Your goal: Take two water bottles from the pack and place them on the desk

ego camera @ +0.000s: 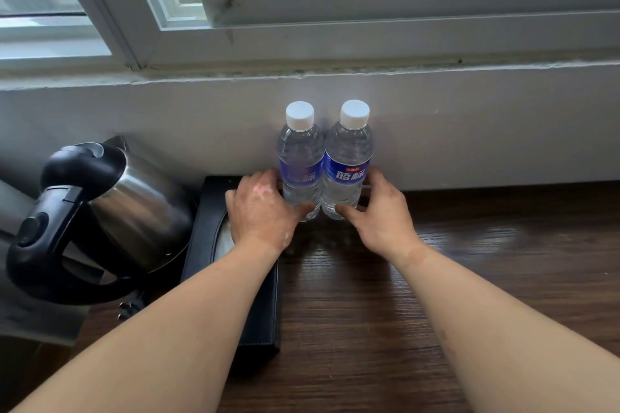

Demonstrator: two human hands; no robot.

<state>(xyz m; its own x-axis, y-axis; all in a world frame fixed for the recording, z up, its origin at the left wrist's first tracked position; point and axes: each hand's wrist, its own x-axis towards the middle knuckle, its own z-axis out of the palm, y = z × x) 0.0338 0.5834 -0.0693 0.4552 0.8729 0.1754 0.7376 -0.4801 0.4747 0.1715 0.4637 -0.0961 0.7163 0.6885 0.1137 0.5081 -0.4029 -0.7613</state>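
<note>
Both hands, left hand (pixel 260 208) and right hand (pixel 379 211), are gripping two full clear plastic water bottles (pixel 327 161) low down at the dark wooden table's (pixel 469 261) back edge; probably heavyish, smooth, slightly squishy.

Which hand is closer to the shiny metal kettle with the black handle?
Left. The left hand grips the left water bottle, just right of the steel kettle. The right hand is farther right, on the other water bottle.

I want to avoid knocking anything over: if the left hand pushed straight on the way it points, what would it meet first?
The left hand already touches the left bottle; beyond that, probably the white wall.
</note>
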